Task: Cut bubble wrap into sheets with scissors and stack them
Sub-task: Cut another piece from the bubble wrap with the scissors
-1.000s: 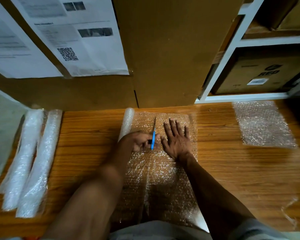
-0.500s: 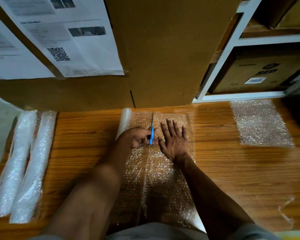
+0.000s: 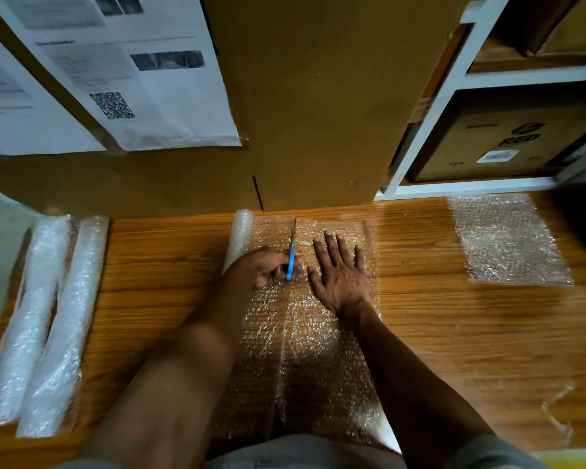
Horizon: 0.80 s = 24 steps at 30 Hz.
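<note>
My left hand (image 3: 271, 269) grips blue-handled scissors (image 3: 291, 255), blades pointing at the far edge of the clear bubble wrap sheet (image 3: 305, 333) spread across the wooden table (image 3: 454, 333). My right hand (image 3: 340, 272) lies open, pressing the sheet flat. A cut sheet (image 3: 504, 242) lies well apart right; bare wood between.

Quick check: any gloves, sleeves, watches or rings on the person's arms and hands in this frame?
None visible. The left hand and right hand are bare, with no gloves, and no rings or watch show, though the dim light limits detail. Both forearms are uncovered up to the frame's lower edge. Light grey fabric at the bottom edge looks like clothing, but whether it is a sleeve cannot be told.
</note>
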Each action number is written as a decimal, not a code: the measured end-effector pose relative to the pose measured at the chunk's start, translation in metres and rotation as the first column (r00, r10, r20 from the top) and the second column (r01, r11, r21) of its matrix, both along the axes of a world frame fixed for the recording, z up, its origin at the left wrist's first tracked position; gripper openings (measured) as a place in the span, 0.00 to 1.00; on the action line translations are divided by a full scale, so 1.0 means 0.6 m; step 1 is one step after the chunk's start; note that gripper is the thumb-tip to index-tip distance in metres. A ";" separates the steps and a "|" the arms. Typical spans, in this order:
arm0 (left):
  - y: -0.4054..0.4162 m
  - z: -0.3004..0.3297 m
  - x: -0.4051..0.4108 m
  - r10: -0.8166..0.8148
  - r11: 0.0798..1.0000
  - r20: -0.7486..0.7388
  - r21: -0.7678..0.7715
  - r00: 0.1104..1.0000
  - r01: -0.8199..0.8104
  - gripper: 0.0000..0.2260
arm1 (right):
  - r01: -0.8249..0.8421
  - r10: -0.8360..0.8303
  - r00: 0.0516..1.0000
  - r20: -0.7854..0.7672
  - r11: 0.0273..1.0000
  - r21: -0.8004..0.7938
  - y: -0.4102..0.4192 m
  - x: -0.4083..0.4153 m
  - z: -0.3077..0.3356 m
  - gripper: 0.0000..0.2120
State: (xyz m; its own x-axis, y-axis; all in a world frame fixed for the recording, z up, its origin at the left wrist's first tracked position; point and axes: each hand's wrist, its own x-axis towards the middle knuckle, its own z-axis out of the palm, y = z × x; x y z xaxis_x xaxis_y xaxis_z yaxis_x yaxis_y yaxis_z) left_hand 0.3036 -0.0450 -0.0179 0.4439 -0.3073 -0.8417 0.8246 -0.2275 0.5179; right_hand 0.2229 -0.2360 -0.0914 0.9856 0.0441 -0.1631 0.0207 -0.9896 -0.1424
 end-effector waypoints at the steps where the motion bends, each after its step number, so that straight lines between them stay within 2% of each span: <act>1: 0.000 0.005 0.000 -0.003 1.000 -0.003 0.007 1.000 0.003 0.05 | 0.002 -0.002 1.000 -0.001 1.000 0.001 0.000 0.000 0.000 0.35; 5: 0.002 0.029 -0.007 -0.050 0.999 -0.003 0.003 0.999 0.050 0.06 | 0.003 -0.003 1.000 -0.002 1.000 0.004 0.001 -0.001 0.004 0.35; 10: 0.017 0.042 -0.027 -0.158 0.987 0.066 0.024 0.985 0.157 0.14 | 0.025 -0.024 0.999 -0.021 0.999 0.024 0.001 -0.006 0.009 0.35; 14: 0.031 0.054 -0.046 -0.204 0.978 0.139 0.076 0.969 0.195 0.05 | 0.043 -0.042 0.999 -0.024 0.996 0.072 -0.014 -0.025 0.017 0.35; 19: 0.050 0.050 -0.068 -0.187 0.977 0.205 0.145 0.961 0.159 0.11 | 0.109 -0.107 0.994 -0.036 0.992 0.060 -0.039 -0.068 0.030 0.36; 22: 0.050 0.040 -0.081 -0.234 0.941 0.253 0.302 0.939 0.153 0.13 | 0.131 -0.130 0.991 -0.038 0.990 0.047 -0.042 -0.103 0.032 0.36; 24: 0.053 0.046 -0.096 -0.332 0.834 0.345 0.542 0.878 0.103 0.14 | 0.131 -0.130 0.991 -0.022 0.990 0.057 -0.039 -0.129 0.033 0.36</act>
